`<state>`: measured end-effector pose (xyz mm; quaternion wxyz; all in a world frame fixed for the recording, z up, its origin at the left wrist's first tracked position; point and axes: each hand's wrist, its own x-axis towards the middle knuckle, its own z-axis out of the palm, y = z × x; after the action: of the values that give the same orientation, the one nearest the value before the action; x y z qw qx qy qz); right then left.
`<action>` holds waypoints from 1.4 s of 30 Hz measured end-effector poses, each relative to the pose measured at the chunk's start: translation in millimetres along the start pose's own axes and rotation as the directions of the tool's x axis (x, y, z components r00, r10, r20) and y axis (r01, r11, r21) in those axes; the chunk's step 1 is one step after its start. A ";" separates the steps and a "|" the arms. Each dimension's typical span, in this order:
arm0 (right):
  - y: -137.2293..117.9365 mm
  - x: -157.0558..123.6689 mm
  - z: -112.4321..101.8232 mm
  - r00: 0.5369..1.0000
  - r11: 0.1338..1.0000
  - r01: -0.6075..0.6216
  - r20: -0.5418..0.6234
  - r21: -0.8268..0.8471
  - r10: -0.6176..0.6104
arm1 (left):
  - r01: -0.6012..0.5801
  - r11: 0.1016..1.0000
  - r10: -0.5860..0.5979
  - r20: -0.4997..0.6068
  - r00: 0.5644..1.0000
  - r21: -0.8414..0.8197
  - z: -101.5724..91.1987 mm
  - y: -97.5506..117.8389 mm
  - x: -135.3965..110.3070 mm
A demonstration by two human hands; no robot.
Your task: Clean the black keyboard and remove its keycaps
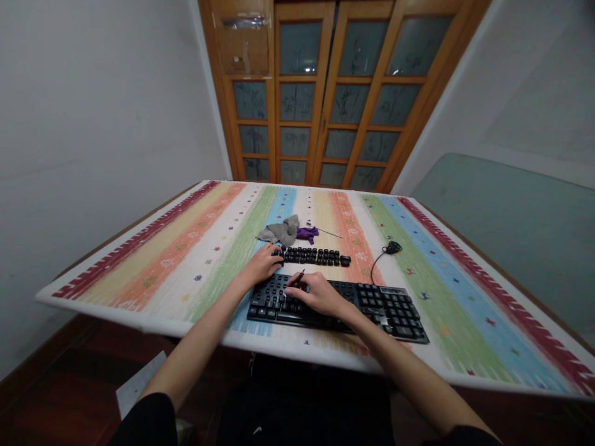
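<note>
A black keyboard (390, 313) lies near the table's front edge, with a patch of keycaps off its upper left part. Behind it, loose black keycaps (316, 256) stand in rows on the cloth. My left hand (264, 265) rests at the left end of these rows, fingers apart and fingertips against the keycaps there. Over the bare patch of the keyboard, my right hand (318, 292) is closed on a slim dark pen-like tool (297, 279); its exact kind is too small to tell. Part of the keyboard's middle is hidden under this hand.
A crumpled grey cloth (279, 231) and a purple cloth-like bundle (307, 234) lie behind the keycaps, with a thin dark rod (330, 233) beside them. The coiled black cable (393, 248) lies right. A striped tablecloth (186, 260) covers the table.
</note>
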<state>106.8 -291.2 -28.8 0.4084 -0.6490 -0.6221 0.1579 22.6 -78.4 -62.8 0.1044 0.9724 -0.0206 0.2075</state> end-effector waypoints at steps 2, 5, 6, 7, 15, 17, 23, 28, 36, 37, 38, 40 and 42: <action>1.1 0.0 1.7 1.000 1.000 -0.008 -0.004 -0.015 0.008 | 0.002 1.000 -0.002 -0.010 1.000 -0.015 -1.2 0.1 -1.1; 2.3 0.2 2.3 1.000 0.998 -0.002 -0.018 -0.062 0.001 | 0.005 0.999 -0.007 -0.044 0.999 -0.043 -4.0 1.6 -6.0; 2.4 0.2 2.2 1.000 0.997 -0.001 -0.021 -0.076 -0.001 | 0.007 0.998 -0.010 -0.058 0.998 -0.055 -5.2 2.9 -8.9; 2.3 0.0 2.1 1.000 0.996 0.000 -0.022 -0.085 -0.002 | 0.009 0.998 -0.014 -0.073 0.997 -0.069 -6.5 4.7 -12.5; -0.8 -3.3 9.8 1.000 0.997 0.002 -0.031 -0.082 -0.004 | 0.021 0.966 -0.013 0.032 0.999 -0.258 -19.5 31.7 -49.8; -2.1 -3.6 15.4 0.999 0.996 0.003 -0.048 -0.088 -0.007 | 0.030 0.959 -0.013 0.060 0.998 -0.282 -21.0 36.2 -56.2; -7.3 3.4 26.3 0.999 0.976 0.020 -0.027 -0.219 -0.026 | 0.043 0.954 -0.029 0.052 0.998 -0.296 -20.2 38.7 -61.8; -5.1 20.0 20.0 0.999 0.966 -0.023 0.033 -0.257 0.033 | 0.057 0.954 -0.043 0.053 0.998 -0.293 -20.0 38.7 -60.2; 13.5 29.6 16.2 0.990 0.990 -0.136 0.029 -0.035 0.137 | 0.072 0.955 -0.055 0.068 0.996 -0.287 -23.6 39.7 -58.9; 14.3 28.7 14.8 0.991 0.991 -0.131 0.026 -0.012 0.132 | 0.072 0.954 -0.055 0.065 0.996 -0.291 -26.1 41.3 -58.0; 14.5 27.6 12.8 0.992 0.992 -0.124 0.019 0.006 0.124 | 0.071 0.951 -0.055 0.061 0.997 -0.300 -29.0 43.3 -57.0; 13.0 25.1 7.8 0.993 0.993 -0.114 -0.003 0.026 0.114 | 0.066 0.943 -0.049 0.059 0.997 -0.327 -35.6 48.3 -54.3; 9.9 22.7 2.6 0.994 0.995 -0.102 -0.025 0.022 0.103 | 0.056 0.933 -0.033 0.070 0.997 -0.357 -41.4 53.5 -51.2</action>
<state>115.8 -268.0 -30.7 0.4145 -0.6778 -0.5810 0.1768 -45.1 -122.1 -36.3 0.2838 0.9434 -0.0395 0.1672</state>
